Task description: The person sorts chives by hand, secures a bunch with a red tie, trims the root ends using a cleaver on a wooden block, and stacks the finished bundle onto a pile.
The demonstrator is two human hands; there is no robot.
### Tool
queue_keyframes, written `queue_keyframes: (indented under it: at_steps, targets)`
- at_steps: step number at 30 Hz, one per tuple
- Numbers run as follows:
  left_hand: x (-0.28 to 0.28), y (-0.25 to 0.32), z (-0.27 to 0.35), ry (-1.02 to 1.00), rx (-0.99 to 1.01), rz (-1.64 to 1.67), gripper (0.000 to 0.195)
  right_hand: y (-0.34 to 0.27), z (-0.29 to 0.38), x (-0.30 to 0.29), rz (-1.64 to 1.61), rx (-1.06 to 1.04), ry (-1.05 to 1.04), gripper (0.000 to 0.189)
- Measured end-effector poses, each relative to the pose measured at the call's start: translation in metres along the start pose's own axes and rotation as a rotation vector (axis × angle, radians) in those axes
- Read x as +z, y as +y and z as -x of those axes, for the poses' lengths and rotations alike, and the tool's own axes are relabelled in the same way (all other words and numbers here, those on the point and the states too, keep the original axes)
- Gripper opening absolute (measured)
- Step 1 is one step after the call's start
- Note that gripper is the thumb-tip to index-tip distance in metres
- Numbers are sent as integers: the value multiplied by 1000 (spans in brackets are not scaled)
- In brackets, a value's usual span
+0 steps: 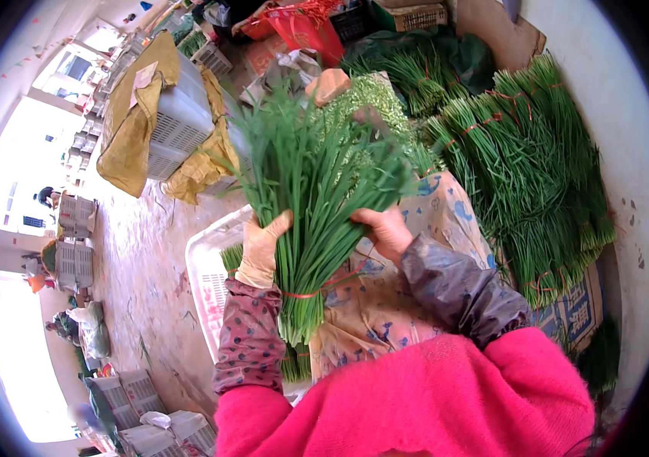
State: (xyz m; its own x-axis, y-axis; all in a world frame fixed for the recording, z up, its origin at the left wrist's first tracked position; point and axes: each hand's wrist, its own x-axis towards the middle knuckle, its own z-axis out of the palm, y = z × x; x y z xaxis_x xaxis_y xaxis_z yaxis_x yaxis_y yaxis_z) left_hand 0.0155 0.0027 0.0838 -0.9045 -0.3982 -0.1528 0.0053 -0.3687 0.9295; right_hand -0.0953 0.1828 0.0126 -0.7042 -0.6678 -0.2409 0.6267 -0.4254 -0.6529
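Note:
My left hand (261, 245), in a pale glove, grips the left side of a bundle of long green leafy stalks (316, 228), like garlic chives. My right hand (384, 228) has its thumb against the right side of the same bundle; its other fingers are hidden. A red tie (301, 295) runs round the bundle near its pale cut ends, which point towards me. The leaf tips fan out away from me. Beneath lies a patterned plastic sheet (381, 308). A white plastic crate (210, 297) with more green stalks stands under and beside my left arm.
Tied green bundles (530, 171) are stacked at the right by the wall. Ahead lie cut green trimmings (375, 97), a brick-like block (328, 87) and a red bag (307, 34). Stacked crates (184, 114) with yellow sacking stand ahead left. Farther left, a person (45, 197) bends near crates.

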Motion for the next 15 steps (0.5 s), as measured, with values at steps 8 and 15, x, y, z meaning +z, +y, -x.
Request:
queue_keyframes:
  at_steps: [8, 15]
  targets:
    - [1, -25, -1, -16, -144, 87, 36, 11, 22, -65, -28, 311, 102, 34]
    - [13, -25, -8, 8, -171, 7, 43, -26, 55, -65, 1017, 304, -577, 35]
